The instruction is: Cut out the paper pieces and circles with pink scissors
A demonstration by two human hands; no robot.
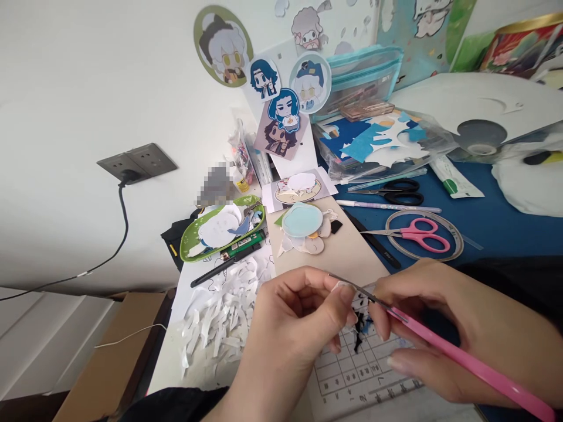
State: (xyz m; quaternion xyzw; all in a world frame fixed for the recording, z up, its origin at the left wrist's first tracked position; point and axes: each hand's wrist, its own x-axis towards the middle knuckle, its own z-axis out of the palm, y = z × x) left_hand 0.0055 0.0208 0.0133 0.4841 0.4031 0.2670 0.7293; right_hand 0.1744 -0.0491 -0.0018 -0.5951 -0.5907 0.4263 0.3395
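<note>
My left hand is closed in a pinch, thumb against forefinger. Between those fingertips shows a small pale scrap, apparently paper, mostly hidden by the thumb. My right hand grips a slim pink-handled tool. Its narrow dark metal end reaches the left fingertips, and seen edge-on its exact kind is unclear. Below both hands lies a printed form sheet with small black scraps on it. Just beyond my hands, a pile of paper cutouts is topped by a pale blue oval.
Pink scissors, black tweezers and black scissors lie at the right. White strips are heaped left of my hands. A green tray holds cutouts. Behind stand character cards and a plastic bag.
</note>
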